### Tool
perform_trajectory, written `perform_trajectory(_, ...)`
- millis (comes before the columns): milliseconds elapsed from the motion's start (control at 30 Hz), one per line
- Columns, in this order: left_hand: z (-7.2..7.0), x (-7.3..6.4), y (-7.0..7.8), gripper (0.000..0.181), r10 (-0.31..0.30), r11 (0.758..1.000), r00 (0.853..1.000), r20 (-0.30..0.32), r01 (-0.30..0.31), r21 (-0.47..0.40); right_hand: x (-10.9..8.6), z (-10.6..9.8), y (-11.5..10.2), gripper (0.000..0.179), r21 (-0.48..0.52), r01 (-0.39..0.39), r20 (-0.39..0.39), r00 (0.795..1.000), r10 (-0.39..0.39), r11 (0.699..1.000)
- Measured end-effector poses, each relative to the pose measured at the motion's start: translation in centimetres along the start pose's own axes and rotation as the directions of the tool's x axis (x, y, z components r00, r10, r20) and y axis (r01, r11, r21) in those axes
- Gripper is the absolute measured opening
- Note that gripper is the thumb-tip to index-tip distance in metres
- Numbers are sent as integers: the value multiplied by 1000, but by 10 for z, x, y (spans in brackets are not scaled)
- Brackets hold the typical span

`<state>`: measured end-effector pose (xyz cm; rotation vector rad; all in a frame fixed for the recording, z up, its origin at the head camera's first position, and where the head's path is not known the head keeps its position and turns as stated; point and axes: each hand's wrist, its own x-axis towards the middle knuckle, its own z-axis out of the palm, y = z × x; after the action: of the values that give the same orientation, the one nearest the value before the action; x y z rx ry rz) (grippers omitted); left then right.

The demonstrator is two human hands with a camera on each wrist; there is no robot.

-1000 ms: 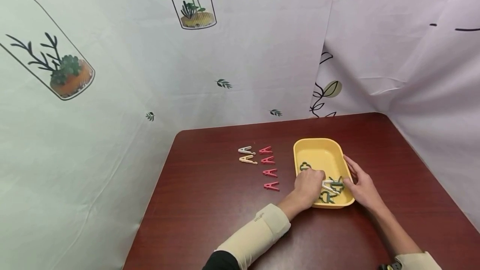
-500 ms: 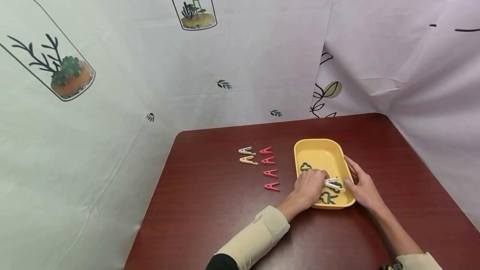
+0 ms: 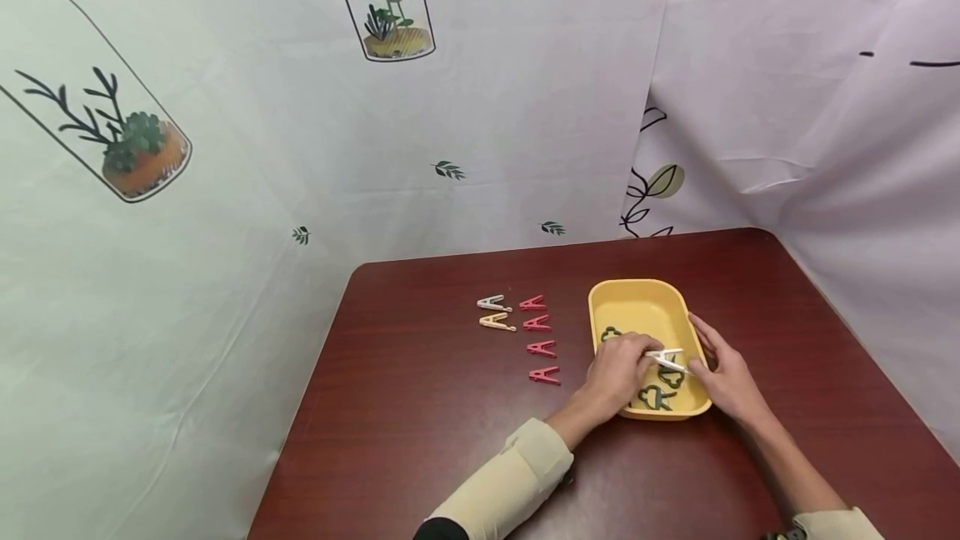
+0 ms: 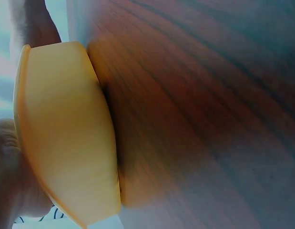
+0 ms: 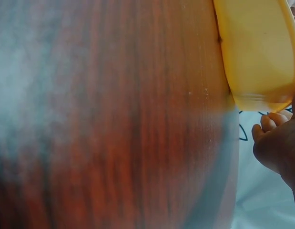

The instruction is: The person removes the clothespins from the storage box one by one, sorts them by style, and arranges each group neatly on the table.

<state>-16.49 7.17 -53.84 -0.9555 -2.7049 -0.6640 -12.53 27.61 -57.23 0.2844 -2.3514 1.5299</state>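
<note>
White clip (image 3: 663,356): up it comes, higher than half a second ago; seemingly clearing the green pieces (image 3: 658,398), over the yellow tray (image 3: 637,304)
Left hand (image 3: 621,363): fingertips pinching that clip
Right hand (image 3: 726,372): clamped on the tray's side
Left wrist view: outer wall on the worktop (image 3: 420,407), mostly hidden from above; clip unseen

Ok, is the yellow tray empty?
Not empty: in the head view, green pieces lie inside the yellow tray beside the left hand.
</note>
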Motion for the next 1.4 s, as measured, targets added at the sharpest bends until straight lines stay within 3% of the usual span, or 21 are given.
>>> perform_trajectory(233,0,-2,-4,17,-7,983,996,-89,-9,-182,-1,0,2,74,-7,-3,3,1000,3,1000)
perform_trajectory(433,0,-4,-9,14,-8,935,973,-231,-74,-347,0,1,1,74,0,9,-3,1000,-9,1000)
perform_trajectory(500,0,-5,-10,14,-19,907,963,-268,-96,-410,0,1,1,73,0,12,-4,1000,-12,1000)
perform_trajectory(567,1,-5,-11,14,-42,867,957,-288,-108,-486,0,0,1,73,-2,13,-5,1000,-13,1000)
perform_trajectory(633,1,-6,-11,14,-80,812,954,-289,-106,-573,0,0,0,72,-1,11,-4,1000,-11,1000)
perform_trajectory(767,0,-6,-12,14,-176,661,948,-266,-87,-745,1,1,0,73,-8,6,-5,1000,-6,1000)
perform_trajectory(900,-2,-6,-16,15,-245,508,938,-244,-90,-857,0,1,-2,74,-3,-2,-5,1000,2,1000)
perform_trajectory(1033,-7,-7,-21,18,-307,402,922,-236,-100,-910,-1,1,-2,73,9,-5,4,1000,5,1000)
perform_trajectory(1233,-15,-7,-36,21,-394,308,885,-248,-127,-943,-2,2,-4,72,14,-6,9,1000,6,1000)
perform_trajectory(1400,-25,-9,-53,23,-454,288,852,-262,-139,-948,-1,2,-3,73,10,-18,6,1000,18,1000)
